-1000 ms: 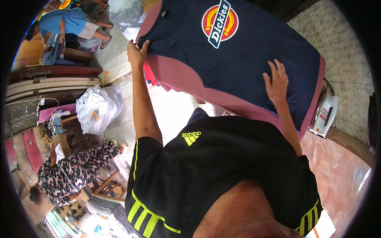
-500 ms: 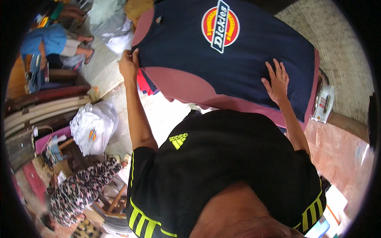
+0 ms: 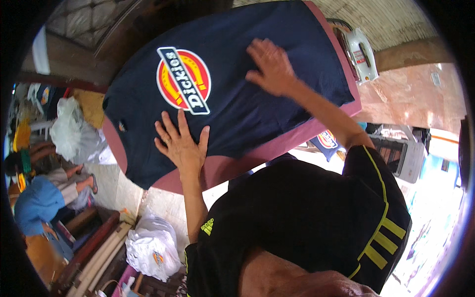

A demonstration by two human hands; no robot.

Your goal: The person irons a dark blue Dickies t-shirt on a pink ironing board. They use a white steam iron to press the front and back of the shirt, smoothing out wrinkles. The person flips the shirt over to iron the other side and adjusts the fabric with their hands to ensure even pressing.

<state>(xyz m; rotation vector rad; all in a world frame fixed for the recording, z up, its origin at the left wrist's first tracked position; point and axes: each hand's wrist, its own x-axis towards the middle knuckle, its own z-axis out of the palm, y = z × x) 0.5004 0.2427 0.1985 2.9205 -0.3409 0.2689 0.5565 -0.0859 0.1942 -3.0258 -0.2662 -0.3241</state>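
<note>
A navy T-shirt (image 3: 237, 114) lies spread over a padded board with a dusty-pink cover (image 3: 237, 171). On the shirt is a large red, yellow and white print (image 3: 183, 80), and a small emblem (image 3: 121, 126) is near its collar end. My left hand (image 3: 185, 148) rests on the cloth with fingers spread, its fingertips close to the print's lower edge. Farther right, my right hand (image 3: 272, 69), slightly blurred, is over the shirt between print and hem, palm down, fingers stretched out. Neither hand grips anything.
An iron (image 3: 361, 55) stands beyond the board's right end. White plastic bags (image 3: 153, 245) sit on the floor at the lower left, beside long rolls or boards (image 3: 96, 257). A person in a blue top (image 3: 39, 203) is at the far left. A grey appliance (image 3: 398, 156) stands at right.
My left hand has let go of the shirt's edge near the sleeve and moved onto the cloth by the print. My right hand has shifted away from the near edge. The view has turned.
</note>
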